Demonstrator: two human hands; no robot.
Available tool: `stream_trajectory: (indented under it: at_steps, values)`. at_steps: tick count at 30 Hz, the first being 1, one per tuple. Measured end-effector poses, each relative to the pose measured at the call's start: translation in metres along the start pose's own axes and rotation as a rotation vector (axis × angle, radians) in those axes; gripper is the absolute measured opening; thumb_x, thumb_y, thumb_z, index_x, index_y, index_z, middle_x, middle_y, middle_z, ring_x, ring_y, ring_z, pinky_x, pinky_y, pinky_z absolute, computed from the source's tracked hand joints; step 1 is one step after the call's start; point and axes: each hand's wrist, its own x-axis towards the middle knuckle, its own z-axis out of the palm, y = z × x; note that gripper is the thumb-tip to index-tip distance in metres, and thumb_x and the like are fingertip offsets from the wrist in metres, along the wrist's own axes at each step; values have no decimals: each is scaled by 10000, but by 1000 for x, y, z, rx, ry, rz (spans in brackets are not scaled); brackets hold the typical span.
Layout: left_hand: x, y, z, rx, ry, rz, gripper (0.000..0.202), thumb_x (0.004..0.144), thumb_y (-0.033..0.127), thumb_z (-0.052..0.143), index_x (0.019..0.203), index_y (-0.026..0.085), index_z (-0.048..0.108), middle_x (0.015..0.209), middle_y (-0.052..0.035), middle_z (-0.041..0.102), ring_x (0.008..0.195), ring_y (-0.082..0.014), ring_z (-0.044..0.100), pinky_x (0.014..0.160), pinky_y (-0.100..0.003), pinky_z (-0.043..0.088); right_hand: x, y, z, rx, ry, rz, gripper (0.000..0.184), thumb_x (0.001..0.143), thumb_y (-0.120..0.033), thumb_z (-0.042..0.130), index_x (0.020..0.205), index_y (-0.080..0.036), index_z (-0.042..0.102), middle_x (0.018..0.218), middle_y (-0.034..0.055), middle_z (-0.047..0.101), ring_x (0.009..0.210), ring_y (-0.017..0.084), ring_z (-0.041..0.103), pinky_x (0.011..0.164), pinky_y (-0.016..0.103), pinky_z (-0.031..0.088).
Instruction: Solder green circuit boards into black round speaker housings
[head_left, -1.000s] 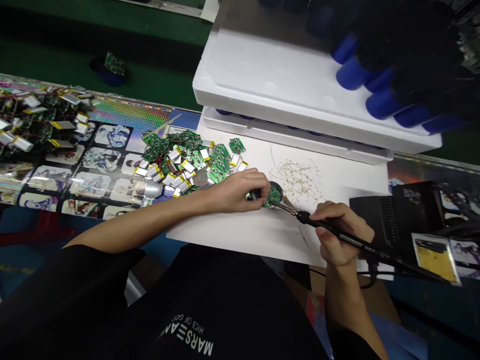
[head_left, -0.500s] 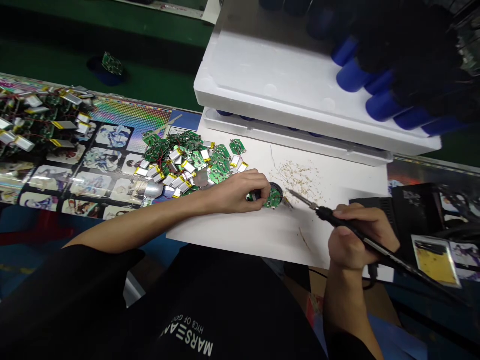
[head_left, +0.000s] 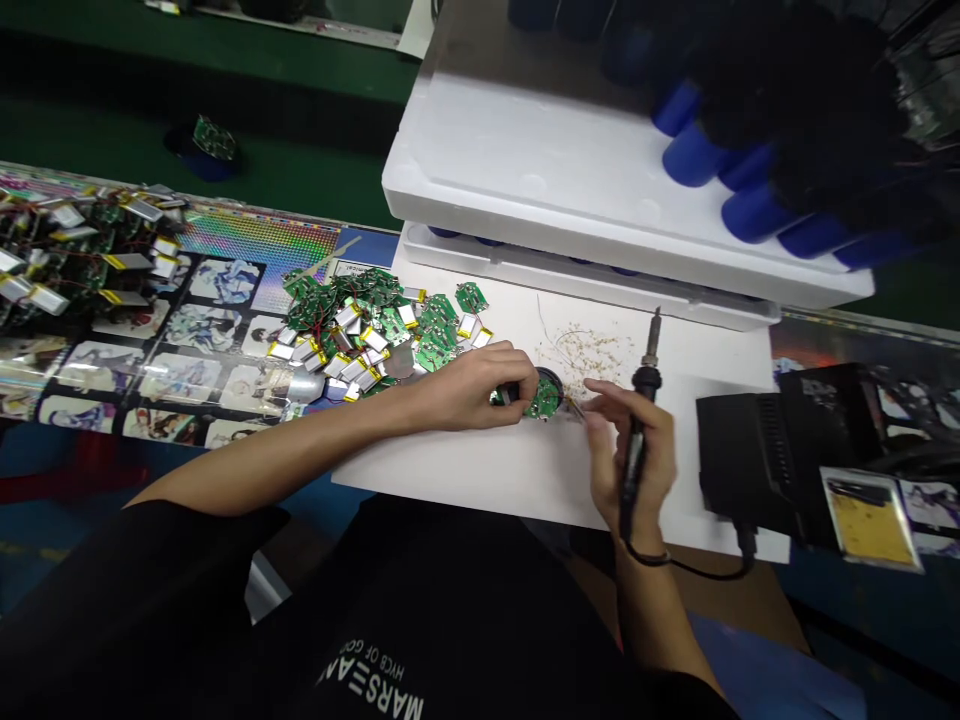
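Observation:
My left hand (head_left: 484, 390) is closed at the edge of a small round green circuit board (head_left: 544, 398), which has a dark rim on its right side. The fingers hide part of what they grip. In my right hand (head_left: 637, 450) a black soldering iron (head_left: 646, 380) lies across the palm, its metal tip pointing away from me. The thumb and forefinger of that hand reach toward thin wire ends (head_left: 574, 405) at the board's right side; whether they touch them I cannot tell. A heap of green boards (head_left: 439, 325) with silver battery cells (head_left: 373, 338) lies left of the hands.
White foam trays (head_left: 510, 190) with blue cylinders (head_left: 694, 155) stand behind the white work sheet (head_left: 480, 460). Small yellowish scraps (head_left: 592, 350) are scattered beyond the board. A black soldering station (head_left: 739, 450) and yellow sponge tray (head_left: 870, 520) sit right. More batteries (head_left: 67, 250) are piled far left.
My right hand has moved left toward the board, and the soldering iron has swung from pointing at the board to pointing away from me. The left hand has stayed on the board.

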Motion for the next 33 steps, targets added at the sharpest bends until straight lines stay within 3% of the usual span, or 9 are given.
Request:
stream_trajectory:
  at_steps: [2,5,16,24,26,29,31,33]
  values:
    - [0,0,0,-3,-5,-2,101,964,125,632,910,197,676,973,-41,762,952,-184,675,893,-328,509,-4,3,4,-102,-97,-59,447,944,-255,785,1360,-270,625,1308,109,760,1095,243,766,926,449,660]
    - [-1,-1,-2,1,-10,2,97,996,163,633,928,199,692,1002,-45,780,967,-188,673,908,-338,511,-8,7,8,-140,-133,-98,526,913,-254,823,1390,-279,603,1302,101,748,1162,265,744,992,492,654]
    - [2,-1,-5,19,-50,55,102,1072,265,661,1054,199,736,1075,-79,778,1048,-212,666,962,-352,517,1,9,2,-135,-173,-117,511,932,-227,802,1396,-284,598,1279,76,755,1100,234,751,991,447,652]
    - [3,2,-6,251,-92,151,169,1104,269,568,1058,212,721,1086,-80,772,1001,-229,638,910,-355,495,-2,6,1,-131,-165,-103,515,927,-212,799,1399,-285,606,1278,82,747,1110,235,740,988,430,630]
    - [4,3,-7,348,-109,184,184,1102,248,555,1048,214,728,1113,-73,780,984,-222,634,890,-359,480,-4,1,-2,-91,-119,-55,463,948,-236,775,1382,-279,621,1256,84,744,1076,232,737,966,433,618]
    - [5,5,-8,478,-132,206,226,1115,245,520,1044,214,732,1130,-54,789,979,-212,624,873,-359,459,-3,-9,-6,90,98,21,345,1004,-365,695,1336,-283,652,1053,40,738,860,195,702,768,376,569]
    - [5,5,-8,506,-122,232,224,1114,240,520,1042,206,729,1117,-50,790,973,-210,623,863,-356,459,-1,-16,-11,221,243,47,353,982,-445,699,1301,-293,678,928,4,694,767,175,655,668,330,487]
    - [5,4,-7,496,-96,259,205,1104,229,534,1029,197,723,1095,-55,787,960,-209,625,855,-351,467,-3,-21,-18,265,305,64,365,918,-461,752,1240,-294,716,893,-14,664,721,163,644,639,319,460]
